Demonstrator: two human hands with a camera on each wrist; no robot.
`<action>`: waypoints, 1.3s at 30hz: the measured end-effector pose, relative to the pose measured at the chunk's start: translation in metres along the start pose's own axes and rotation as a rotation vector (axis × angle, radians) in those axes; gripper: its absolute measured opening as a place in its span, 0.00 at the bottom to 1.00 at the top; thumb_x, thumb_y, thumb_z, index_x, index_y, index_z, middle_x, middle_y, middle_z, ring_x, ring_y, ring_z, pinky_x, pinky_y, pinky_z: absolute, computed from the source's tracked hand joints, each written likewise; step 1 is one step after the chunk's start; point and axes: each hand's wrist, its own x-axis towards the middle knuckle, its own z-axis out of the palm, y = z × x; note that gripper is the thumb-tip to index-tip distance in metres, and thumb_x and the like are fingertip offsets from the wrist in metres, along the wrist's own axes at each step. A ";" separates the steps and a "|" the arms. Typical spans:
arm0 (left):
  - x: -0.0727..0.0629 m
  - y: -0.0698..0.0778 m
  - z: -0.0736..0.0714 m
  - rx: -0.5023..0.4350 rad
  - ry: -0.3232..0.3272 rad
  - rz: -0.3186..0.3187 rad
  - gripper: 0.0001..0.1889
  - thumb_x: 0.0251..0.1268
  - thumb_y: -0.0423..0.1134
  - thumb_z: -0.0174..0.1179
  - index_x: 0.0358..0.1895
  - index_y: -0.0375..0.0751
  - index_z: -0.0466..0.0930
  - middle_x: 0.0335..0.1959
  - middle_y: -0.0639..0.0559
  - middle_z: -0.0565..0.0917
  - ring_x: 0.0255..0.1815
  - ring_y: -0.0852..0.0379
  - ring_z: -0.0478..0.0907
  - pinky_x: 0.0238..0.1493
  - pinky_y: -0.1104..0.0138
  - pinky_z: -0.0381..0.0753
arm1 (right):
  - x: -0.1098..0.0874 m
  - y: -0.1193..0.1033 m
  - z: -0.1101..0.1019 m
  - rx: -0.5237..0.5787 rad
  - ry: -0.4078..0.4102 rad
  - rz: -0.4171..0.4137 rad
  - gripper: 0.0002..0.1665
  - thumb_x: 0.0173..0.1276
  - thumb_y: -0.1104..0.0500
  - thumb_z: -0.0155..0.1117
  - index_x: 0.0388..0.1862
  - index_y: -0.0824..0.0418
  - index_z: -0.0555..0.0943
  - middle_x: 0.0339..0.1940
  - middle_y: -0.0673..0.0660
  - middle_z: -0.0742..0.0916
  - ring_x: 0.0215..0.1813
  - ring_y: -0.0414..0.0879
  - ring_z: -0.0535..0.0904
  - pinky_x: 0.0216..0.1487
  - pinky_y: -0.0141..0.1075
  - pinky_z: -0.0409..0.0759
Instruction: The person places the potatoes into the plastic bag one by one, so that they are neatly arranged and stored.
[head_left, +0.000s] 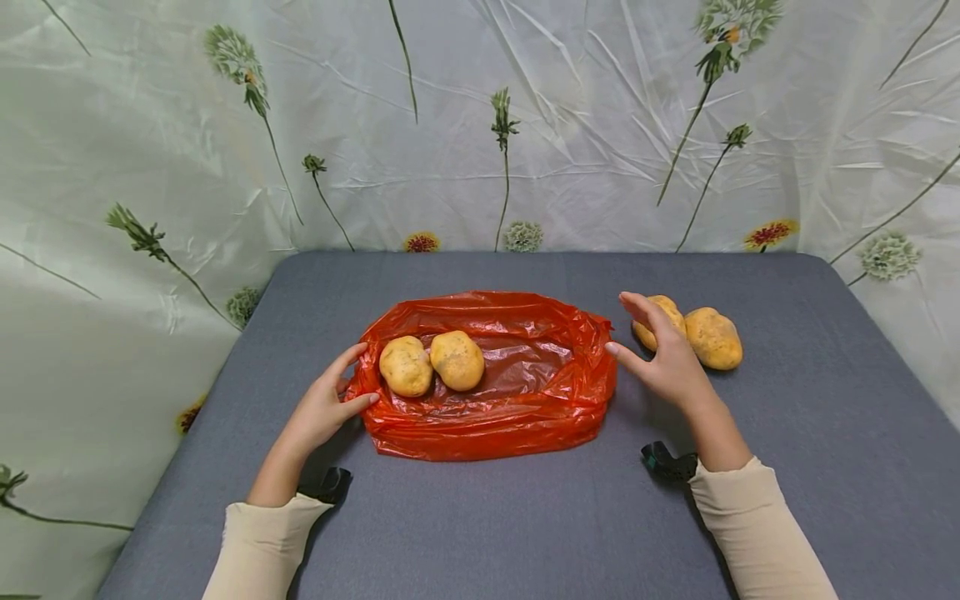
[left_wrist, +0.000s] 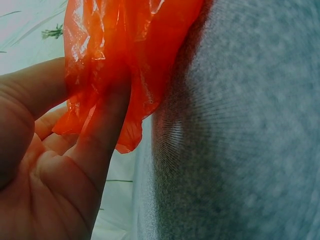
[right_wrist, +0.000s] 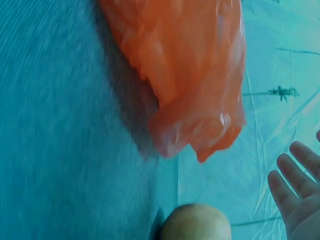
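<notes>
A red plastic bag [head_left: 487, 433] lies spread on the table with its mouth up and its rim rolled outward. Inside, toward its left end, two potatoes, a left one [head_left: 406, 367] and a right one [head_left: 457, 361], sit side by side. My left hand [head_left: 318, 412] touches the bag's left end, thumb and fingers spread along the rim; in the left wrist view the red plastic [left_wrist: 150, 60] partly covers the fingers. Off the bag's right end, my right hand [head_left: 667, 358] is held with fingers apart and nothing in it. It partly hides one potato [head_left: 670, 310] behind it.
Another potato [head_left: 713, 338] lies touching the half-hidden one, right of the bag. The grey cloth-covered table [head_left: 510, 525] ends at a pale flowered curtain [head_left: 450, 183] at the back and left. Dark wrist mounts [head_left: 667, 463] sit under both wrists.
</notes>
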 end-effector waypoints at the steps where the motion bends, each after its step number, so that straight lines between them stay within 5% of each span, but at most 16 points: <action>1: 0.000 0.000 0.000 -0.002 0.000 0.001 0.36 0.54 0.25 0.60 0.66 0.31 0.52 0.60 0.31 0.61 0.32 0.48 0.77 0.29 0.69 0.74 | -0.001 0.002 -0.001 -0.006 0.005 0.007 0.40 0.55 0.63 0.67 0.65 0.61 0.62 0.60 0.61 0.70 0.62 0.56 0.64 0.57 0.48 0.61; 7: -0.001 -0.001 0.000 -0.005 -0.002 0.004 0.36 0.54 0.25 0.60 0.65 0.30 0.52 0.60 0.30 0.61 0.32 0.49 0.77 0.28 0.69 0.74 | -0.008 0.010 -0.011 -0.001 0.038 0.044 0.39 0.55 0.63 0.67 0.65 0.61 0.62 0.61 0.61 0.70 0.61 0.58 0.63 0.58 0.46 0.59; 13: 0.000 -0.006 0.000 -0.011 -0.001 0.012 0.36 0.54 0.25 0.60 0.66 0.31 0.52 0.60 0.31 0.61 0.31 0.50 0.76 0.27 0.69 0.74 | -0.011 0.019 -0.022 -0.026 0.106 0.035 0.39 0.53 0.68 0.67 0.64 0.64 0.62 0.60 0.63 0.70 0.61 0.58 0.64 0.58 0.29 0.57; 19: 0.005 -0.030 0.002 -0.026 0.000 0.016 0.38 0.54 0.30 0.62 0.67 0.38 0.52 0.61 0.35 0.61 0.30 0.54 0.76 0.26 0.68 0.74 | -0.014 0.026 -0.033 -0.012 0.191 0.027 0.41 0.47 0.75 0.67 0.61 0.68 0.64 0.56 0.69 0.73 0.57 0.60 0.67 0.55 0.23 0.58; 25: 0.007 -0.040 0.002 -0.001 0.006 0.017 0.38 0.54 0.36 0.64 0.67 0.45 0.54 0.58 0.37 0.65 0.27 0.55 0.76 0.25 0.67 0.73 | -0.021 0.034 -0.043 -0.050 0.247 0.072 0.39 0.50 0.73 0.67 0.62 0.65 0.65 0.56 0.67 0.73 0.57 0.35 0.66 0.56 0.24 0.58; 27: 0.007 -0.039 0.002 -0.006 0.005 0.013 0.38 0.53 0.36 0.64 0.67 0.45 0.54 0.58 0.37 0.65 0.28 0.55 0.76 0.26 0.67 0.73 | -0.023 0.036 -0.045 -0.054 0.258 0.086 0.38 0.52 0.71 0.66 0.63 0.64 0.65 0.56 0.67 0.73 0.56 0.31 0.65 0.56 0.24 0.58; 34: 0.001 -0.001 0.000 0.022 -0.002 -0.008 0.36 0.54 0.27 0.61 0.66 0.33 0.53 0.60 0.32 0.61 0.30 0.50 0.76 0.28 0.68 0.74 | -0.030 0.042 -0.056 -0.068 0.297 0.133 0.36 0.55 0.69 0.65 0.63 0.65 0.64 0.56 0.68 0.72 0.57 0.32 0.65 0.57 0.25 0.58; 39: 0.001 0.000 0.000 0.018 -0.004 -0.005 0.35 0.54 0.26 0.60 0.66 0.32 0.53 0.60 0.31 0.61 0.31 0.49 0.76 0.29 0.69 0.74 | -0.034 0.046 -0.060 -0.061 0.320 0.160 0.35 0.56 0.68 0.63 0.63 0.66 0.63 0.56 0.69 0.72 0.56 0.29 0.64 0.58 0.26 0.58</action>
